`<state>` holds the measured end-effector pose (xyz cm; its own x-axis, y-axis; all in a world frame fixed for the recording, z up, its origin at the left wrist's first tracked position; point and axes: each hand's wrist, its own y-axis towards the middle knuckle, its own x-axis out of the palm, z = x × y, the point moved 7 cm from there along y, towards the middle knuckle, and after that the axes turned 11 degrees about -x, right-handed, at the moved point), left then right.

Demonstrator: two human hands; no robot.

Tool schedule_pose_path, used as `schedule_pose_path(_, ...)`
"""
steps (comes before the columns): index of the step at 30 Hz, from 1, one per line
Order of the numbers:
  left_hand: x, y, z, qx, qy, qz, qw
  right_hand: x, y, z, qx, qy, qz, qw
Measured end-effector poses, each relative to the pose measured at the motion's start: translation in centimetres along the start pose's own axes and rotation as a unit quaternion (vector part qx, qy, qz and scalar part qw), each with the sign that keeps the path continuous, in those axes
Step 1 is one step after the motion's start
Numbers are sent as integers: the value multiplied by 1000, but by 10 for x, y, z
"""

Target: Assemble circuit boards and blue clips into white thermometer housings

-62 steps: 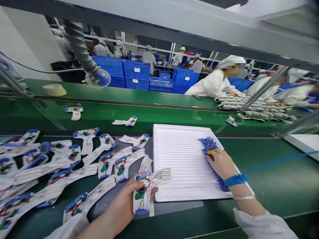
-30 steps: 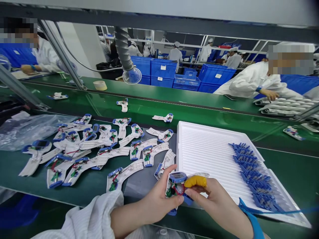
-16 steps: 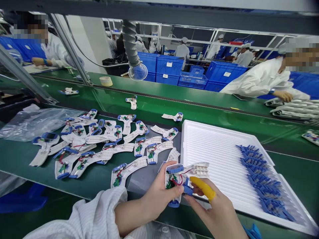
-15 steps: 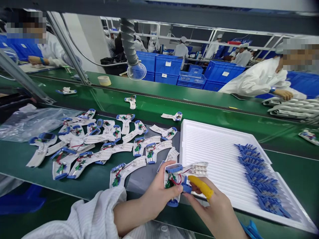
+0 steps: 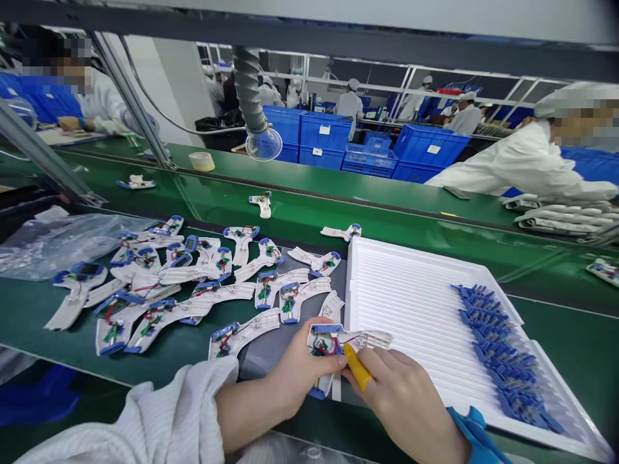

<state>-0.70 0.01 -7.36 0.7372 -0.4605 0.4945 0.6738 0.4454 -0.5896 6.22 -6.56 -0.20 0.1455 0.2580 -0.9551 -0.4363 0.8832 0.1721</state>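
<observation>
Left hand (image 5: 300,364) is gripping a white wired housing (image 5: 333,340) by its blue-trimmed head, at the near-left corner of the white tray (image 5: 401,290). Right hand (image 5: 399,386) is curling mostly closed against the housing; can't tell if it's pinching anything. Blue parts (image 5: 505,361) are lying along the tray's right side.

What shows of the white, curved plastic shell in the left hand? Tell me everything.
The white, curved, plastic-looking shell opens toward the camera, showing blue end pieces, green circuitry and red wires. Its narrow handle points right. The left hand grips the wide end; the right hand, one finger yellow-covered, hides part and seems to touch it.
</observation>
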Motion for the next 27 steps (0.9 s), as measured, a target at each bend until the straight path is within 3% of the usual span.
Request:
schedule_pose_path(2,-5,13,31,36,77,29,996,-7,1,10,16,-8,18,1000)
schedule_pose_path(6,-12,78,138,135,175,108,969,-24,-2,66,80,-1,115,990)
schedule_pose_path(7,-12,101,164,145,202,126,960,-20,3,88,102,6,104,989)
schedule_pose_path(9,-14,148,209,148,259,162,941,2,26,137,147,21,22,989)
schedule_pose_path(11,-18,189,241,154,313,203,915,36,61,188,179,32,-86,980)
schedule_pose_path(12,-23,205,254,160,338,226,899,51,81,211,182,34,-107,977)
schedule_pose_path(16,-59,240,291,198,419,333,821,128,144,286,195,59,-221,954)
schedule_pose_path(18,-87,246,303,190,445,381,788,163,155,305,196,72,-270,940)
schedule_pose_path(20,-112,249,309,159,466,412,766,182,158,314,193,73,-292,934)
schedule_pose_path(23,-127,250,313,127,497,415,751,175,153,319,194,49,-272,941)
schedule_pose_path(25,-114,245,313,139,520,389,747,149,142,318,197,27,-232,952)
schedule_pose_path(27,-83,235,307,171,544,343,746,118,119,309,189,13,-187,964)
